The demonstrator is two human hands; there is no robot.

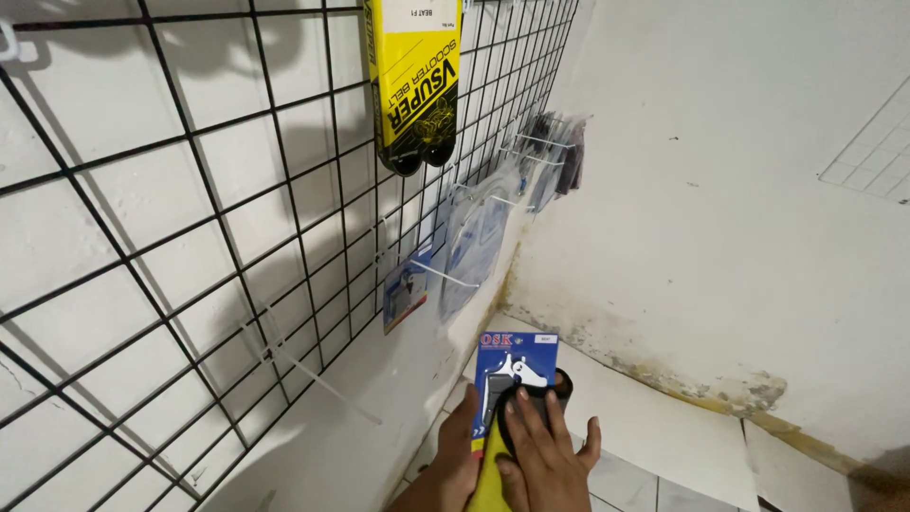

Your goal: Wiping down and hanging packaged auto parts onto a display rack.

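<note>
A single head-worn view is given, aimed forward and down into a room corner. The wire grid [237, 237] is seen close at left, the hands [517, 455] cut off at the bottom edge.

Head view, low centre: left hand [462, 446] grips a blue carded blister pack [513, 365] from the left side, thumb up along its edge; right hand [540, 455] lies over the pack's lower front, fingers [519, 410] spread on a black part. A yellow strip [490, 474] runs down btwn the two hands. Left & above: black wire grid panel [190, 246] on a white wall [720, 171], w/ a yellow-black belt sleeve [414, 81] hanging near the top. White hooks [450, 277] stick out of the grid, carrying clear-bagged packs [479, 246] & a small blue card [406, 289]. Floor tiles [664, 427] below, grime along the wall base.
</note>
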